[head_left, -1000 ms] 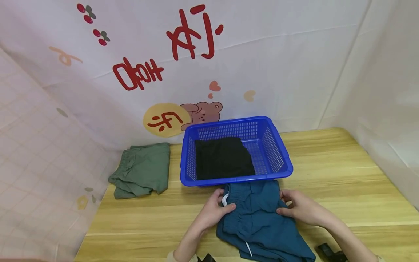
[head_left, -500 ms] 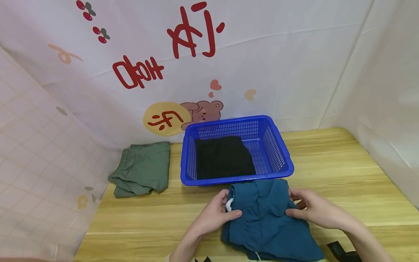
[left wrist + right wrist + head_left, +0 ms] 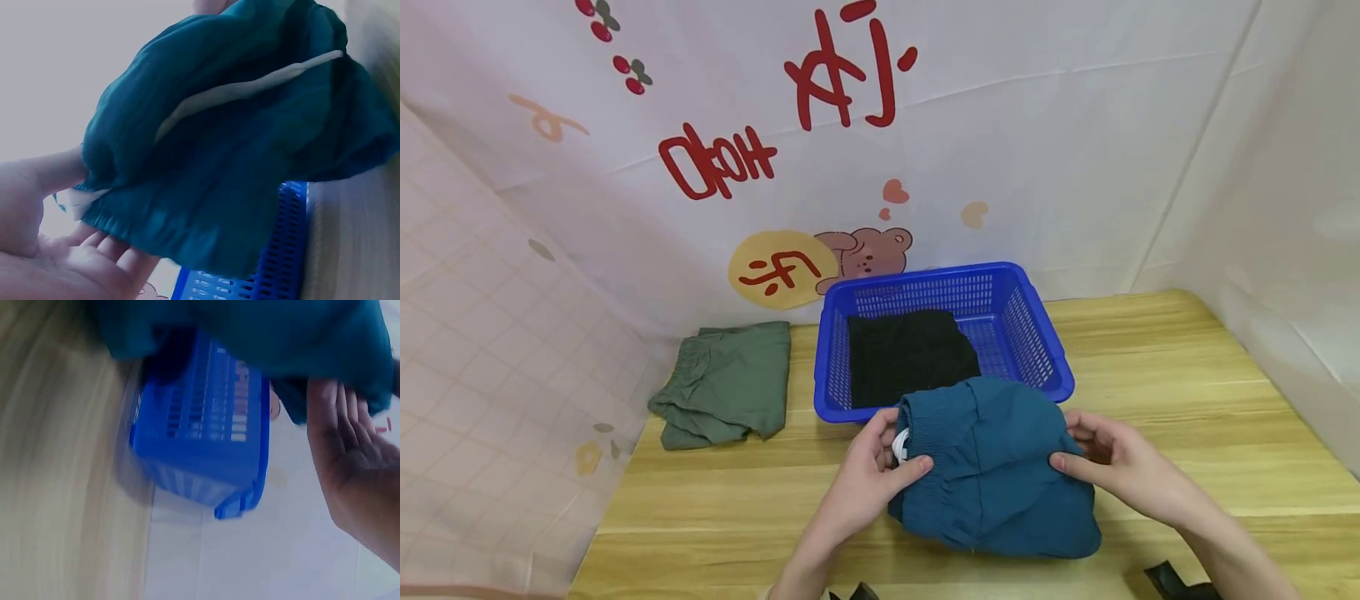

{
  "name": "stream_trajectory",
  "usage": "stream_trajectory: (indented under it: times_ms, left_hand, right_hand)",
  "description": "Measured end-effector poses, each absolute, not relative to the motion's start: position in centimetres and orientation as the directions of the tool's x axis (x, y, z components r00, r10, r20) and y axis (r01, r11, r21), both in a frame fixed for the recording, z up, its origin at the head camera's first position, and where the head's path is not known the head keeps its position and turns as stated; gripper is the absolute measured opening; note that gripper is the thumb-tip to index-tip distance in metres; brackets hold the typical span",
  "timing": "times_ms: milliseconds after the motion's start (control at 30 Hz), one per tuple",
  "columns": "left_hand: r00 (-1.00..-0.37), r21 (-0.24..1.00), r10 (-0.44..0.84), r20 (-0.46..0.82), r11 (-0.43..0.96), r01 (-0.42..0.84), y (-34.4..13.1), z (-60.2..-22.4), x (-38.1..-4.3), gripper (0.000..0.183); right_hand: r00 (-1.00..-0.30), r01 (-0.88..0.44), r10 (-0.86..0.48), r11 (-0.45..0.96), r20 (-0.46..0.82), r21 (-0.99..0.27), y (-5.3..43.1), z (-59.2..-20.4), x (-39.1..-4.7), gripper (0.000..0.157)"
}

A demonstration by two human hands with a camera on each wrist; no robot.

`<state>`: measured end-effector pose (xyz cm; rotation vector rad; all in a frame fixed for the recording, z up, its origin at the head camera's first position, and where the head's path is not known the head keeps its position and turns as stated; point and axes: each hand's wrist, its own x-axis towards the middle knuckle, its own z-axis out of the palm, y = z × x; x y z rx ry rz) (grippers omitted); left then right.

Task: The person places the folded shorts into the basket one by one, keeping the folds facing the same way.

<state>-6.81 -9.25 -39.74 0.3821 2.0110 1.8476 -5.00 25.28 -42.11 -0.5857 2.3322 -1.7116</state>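
Observation:
Folded teal shorts [image 3: 1000, 475] with an elastic waistband hang between my two hands, raised off the table in front of the basket. My left hand [image 3: 872, 471] grips the waistband end, thumb on top and fingers underneath, beside a white tag. My right hand [image 3: 1112, 462] pinches the opposite side the same way. In the left wrist view a white drawstring [image 3: 237, 92] runs across the underside of the cloth. The shorts overlap the near rim of the blue plastic basket [image 3: 1052, 358] in the head view. Inside the basket's left part lies a folded black garment [image 3: 910, 354].
Folded green shorts [image 3: 730, 383] lie on the wooden table [image 3: 700, 517] left of the basket. A white printed cloth [image 3: 1037, 150] covers the wall behind, close to the basket's back. More pale cloth hangs at both sides of the table.
Both hands have lifted the teal shorts off the table and up toward the basket's near rim. The lower part of the shorts now hangs down and under. The basket and green shorts stay put.

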Motion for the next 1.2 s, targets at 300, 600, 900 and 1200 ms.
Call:
stream_trajectory:
  times_ms: [300, 600, 900, 1200]
  left_hand:
    - [-0.967, 0.999, 0.253, 0.020, -0.029, 0.014, -8.7, -40.0, -6.8, 0.057]
    - [-0.998, 0.998, 0.055, -0.031, -0.059, -0.034, -7.7, -41.0, -6.7, 0.058]
    - [-0.999, 0.998, 0.050, -0.013, -0.054, -0.016, -7.7, -40.9, -6.7, 0.057]
    - [-0.998, 0.999, 0.058, -0.024, -0.037, -0.026, -7.8, -40.7, -6.6, 0.058]
  right_hand:
    - [-0.963, -0.235, -0.177, 0.187, 0.202, -0.954, 23.0, -42.0, -4.2, 0.042]
    - [-0.983, -0.185, -0.037, 0.210, 0.181, -0.960, 21.9, -42.0, -3.9, 0.036]
    - [-0.981, -0.186, 0.019, 0.190, 0.193, -0.964, 21.7, -42.5, -3.8, 0.038]
    - [-0.979, -0.188, 0.028, 0.266, 0.203, -0.945, 21.4, -42.4, -4.0, 0.036]
